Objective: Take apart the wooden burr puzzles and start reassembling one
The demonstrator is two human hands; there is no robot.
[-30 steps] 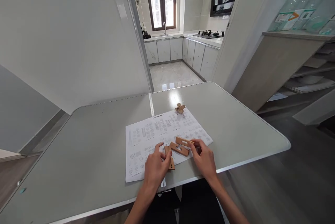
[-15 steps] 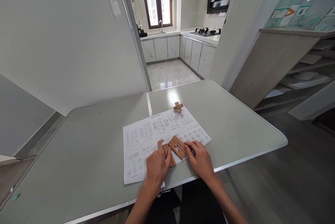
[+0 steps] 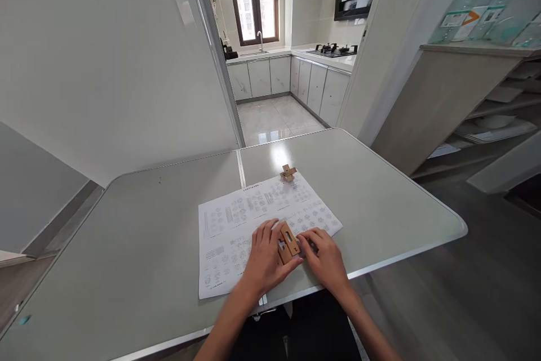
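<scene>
Flat wooden puzzle pieces [image 3: 288,241] with slots lie gathered together on a printed instruction sheet [image 3: 236,220] near the front edge of the grey table [image 3: 147,226]. My left hand [image 3: 266,259] presses against their left side, fingers curled around them. From the right, my right hand [image 3: 324,257] touches them with its fingertips. A small assembled wooden cross [image 3: 288,172] stands at the sheet's far edge, apart from both hands.
The table's front edge runs just below my hands. Beyond the table a doorway opens into a kitchen with white cabinets [image 3: 270,76] and a stove [image 3: 333,51]. A shelf unit with plastic bottles [image 3: 473,17] stands at the right.
The wooden pieces, spread apart a second ago, have been pushed together into one cluster between my hands. My left hand moved right and forward onto them.
</scene>
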